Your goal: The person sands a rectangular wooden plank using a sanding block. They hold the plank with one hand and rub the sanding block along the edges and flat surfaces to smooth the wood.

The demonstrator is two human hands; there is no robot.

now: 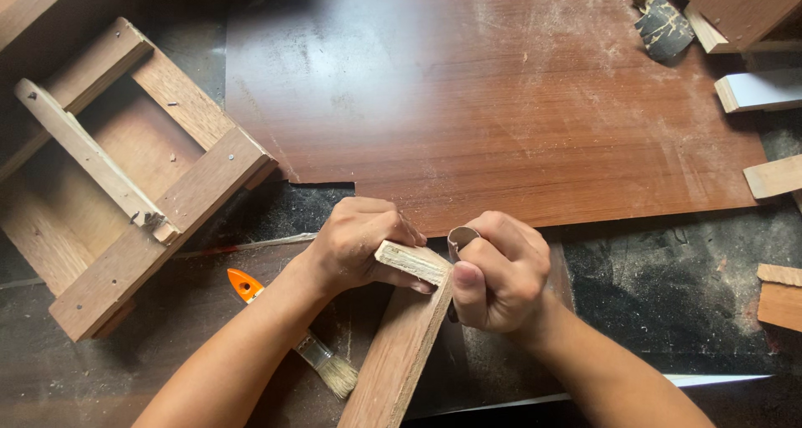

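We're looking down at our own hands, close together at the near edge of the counter (652, 311), which is dark & dusty w/ sawdust. Left hand (359, 243) is clamped round the top end of a wood strip (401, 344); the strip runs from our hands down toward the bottom of the view, tilted a bit. Right hand (501, 273) is closed on a small folded piece of sandpaper (461, 238), thumb pressed at the strip's end, touching it right beside the left fingers.

Just behind the hands lies a big reddish-brown laminate sheet (501, 102), dusty toward the right. To the left, a rough wooden frame (142, 186) of nailed slats. Under our left forearm: a paintbrush (292, 332) w/ orange handle, bristles pointing toward us. Far right, wood offcuts (773, 177) at the edge, plus a dark scrap (662, 23) at the top right corner of the sheet.
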